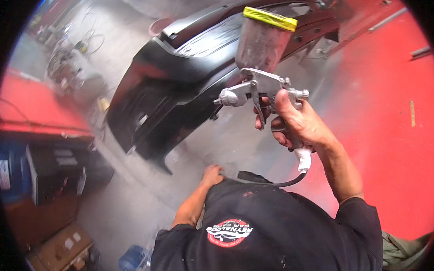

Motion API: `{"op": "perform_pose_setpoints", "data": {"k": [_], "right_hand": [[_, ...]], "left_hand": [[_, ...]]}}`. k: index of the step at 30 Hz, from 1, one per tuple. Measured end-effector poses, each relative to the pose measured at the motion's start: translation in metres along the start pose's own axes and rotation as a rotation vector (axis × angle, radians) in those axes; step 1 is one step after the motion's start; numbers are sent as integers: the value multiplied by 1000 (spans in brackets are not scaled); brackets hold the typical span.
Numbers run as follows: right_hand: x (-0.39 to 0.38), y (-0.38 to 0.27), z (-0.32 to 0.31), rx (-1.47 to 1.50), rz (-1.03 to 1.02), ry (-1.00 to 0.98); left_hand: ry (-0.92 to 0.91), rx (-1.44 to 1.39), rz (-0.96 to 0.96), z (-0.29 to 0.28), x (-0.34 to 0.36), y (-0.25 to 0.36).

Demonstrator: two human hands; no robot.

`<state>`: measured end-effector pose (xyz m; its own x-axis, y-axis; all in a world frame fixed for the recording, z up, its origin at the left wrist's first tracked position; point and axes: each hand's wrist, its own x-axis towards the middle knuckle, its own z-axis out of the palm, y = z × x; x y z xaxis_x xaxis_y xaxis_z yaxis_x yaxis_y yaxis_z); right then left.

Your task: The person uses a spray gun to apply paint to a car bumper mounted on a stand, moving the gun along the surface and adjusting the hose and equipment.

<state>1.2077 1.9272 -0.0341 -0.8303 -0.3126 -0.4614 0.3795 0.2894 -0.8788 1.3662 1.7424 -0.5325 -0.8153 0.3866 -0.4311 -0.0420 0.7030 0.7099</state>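
My right hand (301, 122) is raised and wrapped round the grip of a metal spray gun (263, 85), with fingers at its trigger. On top of the gun sits a translucent, paint-stained cup (262, 46) with a yellow-rimmed lid (270, 19). White wrapping (303, 160) covers the joint below the grip, where a black air hose (294, 181) begins. That hose runs across my waist to my left hand (212, 175), whose fingers are closed on it. Beyond the gun's nozzle stands a glossy black car bumper (176, 89), partly hidden behind the gun and cup.
Red surfaces rise at the right (396, 142) and left (41, 104). Along the left are a grey tank (81, 78), a black box (53, 167), a cardboard box (62, 251) and a blue jug (131, 259). A reddish bucket (159, 26) stands behind the bumper.
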Motion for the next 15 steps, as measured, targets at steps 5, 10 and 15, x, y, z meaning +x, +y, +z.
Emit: {"op": "perform_pose_setpoints", "data": {"k": [5, 10, 15], "right_hand": [[29, -12, -49, -213, 43, 217], [75, -1, -143, -180, -46, 499], [118, 8, -284, -175, -77, 650]], "left_hand": [[167, 60, -200, -18, 3, -53], [-112, 366, -47, -39, 29, -29], [-32, 161, -165, -50, 69, 85]]}}
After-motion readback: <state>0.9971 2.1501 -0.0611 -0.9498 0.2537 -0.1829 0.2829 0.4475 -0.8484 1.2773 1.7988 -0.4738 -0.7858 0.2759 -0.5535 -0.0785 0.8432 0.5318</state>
